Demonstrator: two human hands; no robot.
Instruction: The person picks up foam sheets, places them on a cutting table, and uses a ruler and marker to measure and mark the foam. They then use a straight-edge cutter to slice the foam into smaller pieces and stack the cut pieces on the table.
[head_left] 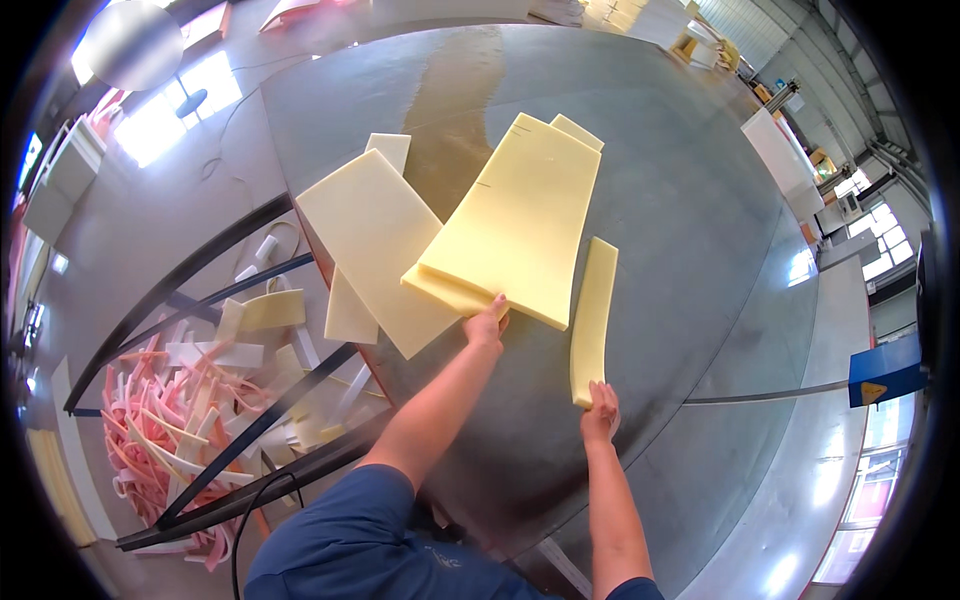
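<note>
My left hand (486, 326) is closed on the near edge of a thick yellow foam sheet (520, 215), thumb on top and fingers hidden beneath. Short dark marks show along this sheet's left edge. Under it lies another yellow foam piece (445, 290), its corner sticking out at the left. To the right, my right hand (600, 412) pinches the near end of a narrow yellow foam strip (594, 320), which lies apart from the sheet. A paler foam sheet (375, 245) rests on the table left of my left hand, overlapped by the yellow pieces.
The large grey table (690, 230) has a brownish worn band (450, 90) at its far side. Beside its left edge, a black metal frame (270, 410) surrounds a heap of pink and cream foam offcuts (170, 430). A blue box (886, 370) on a thin bar stands at right.
</note>
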